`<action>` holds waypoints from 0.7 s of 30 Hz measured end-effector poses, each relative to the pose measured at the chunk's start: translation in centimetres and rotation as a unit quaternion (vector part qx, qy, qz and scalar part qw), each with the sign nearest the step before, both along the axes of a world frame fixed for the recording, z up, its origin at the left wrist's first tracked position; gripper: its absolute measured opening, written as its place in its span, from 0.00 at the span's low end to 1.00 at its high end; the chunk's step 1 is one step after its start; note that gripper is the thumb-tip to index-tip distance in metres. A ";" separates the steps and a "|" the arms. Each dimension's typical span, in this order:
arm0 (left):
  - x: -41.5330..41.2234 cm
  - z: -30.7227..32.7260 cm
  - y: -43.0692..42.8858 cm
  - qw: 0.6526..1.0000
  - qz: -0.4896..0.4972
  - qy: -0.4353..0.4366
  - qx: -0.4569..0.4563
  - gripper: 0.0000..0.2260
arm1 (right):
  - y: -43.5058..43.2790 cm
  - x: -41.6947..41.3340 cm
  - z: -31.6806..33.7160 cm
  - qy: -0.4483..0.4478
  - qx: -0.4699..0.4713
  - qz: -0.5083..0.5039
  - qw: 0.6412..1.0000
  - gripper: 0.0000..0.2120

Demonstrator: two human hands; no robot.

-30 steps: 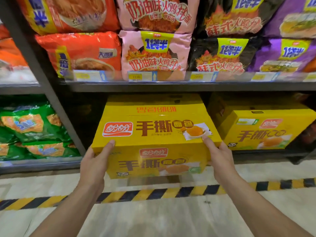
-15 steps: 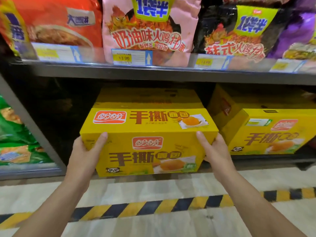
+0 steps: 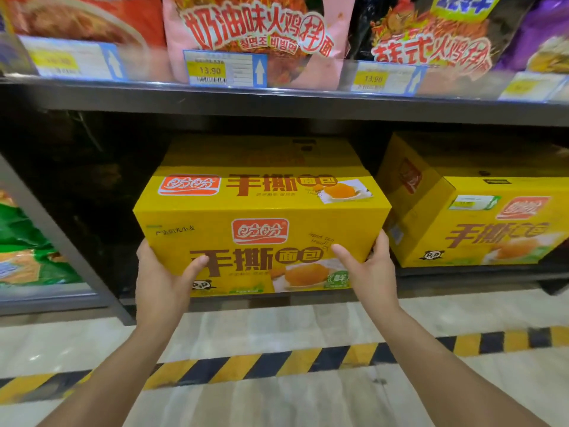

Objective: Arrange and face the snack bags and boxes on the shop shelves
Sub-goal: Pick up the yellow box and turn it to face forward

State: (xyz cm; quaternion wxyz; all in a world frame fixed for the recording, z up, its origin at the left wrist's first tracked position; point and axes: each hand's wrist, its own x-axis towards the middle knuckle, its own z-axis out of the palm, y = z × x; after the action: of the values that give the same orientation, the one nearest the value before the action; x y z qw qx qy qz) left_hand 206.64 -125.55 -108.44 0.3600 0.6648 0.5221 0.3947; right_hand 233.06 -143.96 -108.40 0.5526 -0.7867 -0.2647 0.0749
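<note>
Far to the left of my left grip, past a grey post (image 3: 61, 238), green bags (image 3: 27, 251) lie on the next shelf. My left grip (image 3: 160, 285) holds the lower left corner of the yellow box (image 3: 261, 229), with my thumb on the front face and my fingers round the side. The box sits level between my two grips at the front edge of the bottom shelf (image 3: 446, 277), printed face toward me. I cannot tell whether it rests there or hangs just above. Right behind it stands a rear box (image 3: 261, 152). Above my grips, a pink bag (image 3: 258, 35) leans behind a price tag (image 3: 221, 69). My right grip (image 3: 369, 272) holds the lower right corner, thumb on the front. Just right of it, a neighbour box (image 3: 480, 223) sits askew on the same shelf. Below both grips, striped tape (image 3: 246, 368) crosses the floor.
</note>
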 end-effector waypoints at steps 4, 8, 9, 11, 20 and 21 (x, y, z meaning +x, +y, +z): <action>1.0 0.3 1.6 1.000 -0.004 0.006 -0.001 0.37 | 2.1 0.9 0.4 -0.005 -0.009 0.002 1.000 0.37; 1.7 0.3 2.8 1.000 0.001 0.015 0.000 0.36 | 3.5 1.5 0.5 -0.008 -0.022 -0.004 1.000 0.38; 1.8 0.2 2.9 1.000 0.002 0.014 0.001 0.37 | 3.6 1.7 0.5 -0.007 -0.024 -0.004 1.000 0.38; 1.9 -0.1 3.2 1.000 0.003 0.016 0.002 0.37 | 3.9 1.9 0.3 -0.005 -0.025 -0.003 1.000 0.38; 0.4 -1.7 1.0 0.991 -0.028 0.120 -0.045 0.29 | 2.5 0.7 -1.0 -0.022 -0.140 -0.001 0.990 0.41; 0.3 -2.0 0.6 0.983 -0.040 0.171 -0.053 0.27 | 2.2 0.4 -1.1 -0.037 -0.175 -0.001 0.984 0.41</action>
State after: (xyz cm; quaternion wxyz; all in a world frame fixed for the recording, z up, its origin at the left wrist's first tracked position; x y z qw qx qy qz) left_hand 206.91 -124.95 -110.47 0.3157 0.7230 0.5689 0.2323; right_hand 233.46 -141.76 -109.51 0.3965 -0.8738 -0.2666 0.0902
